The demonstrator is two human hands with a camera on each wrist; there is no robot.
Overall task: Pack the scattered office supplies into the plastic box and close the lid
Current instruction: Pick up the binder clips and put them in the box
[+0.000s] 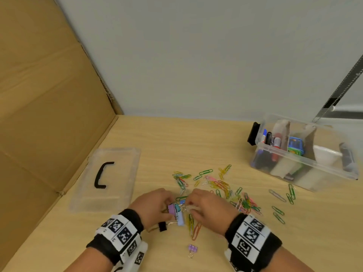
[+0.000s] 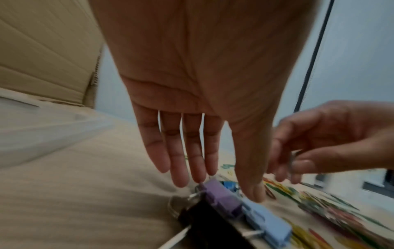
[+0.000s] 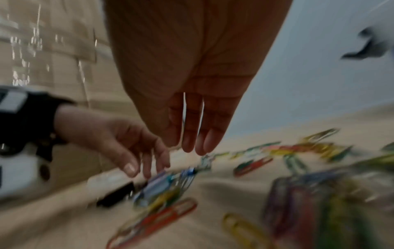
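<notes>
Several binder clips [image 1: 176, 212] (purple, pale blue, black) lie bunched on the wooden table [image 1: 153, 138] between the two hands, well apart from the clear plastic box [image 1: 302, 152], which stands open far to their right at the table's back edge; its lid [image 1: 110, 177] lies flat left of the clips. The left hand [image 1: 152, 206] reaches down with straight, spread fingers whose tips touch the purple clip, while the right hand [image 1: 209, 206] hovers just right of the clips with fingers extended; whether it holds anything I cannot tell
</notes>
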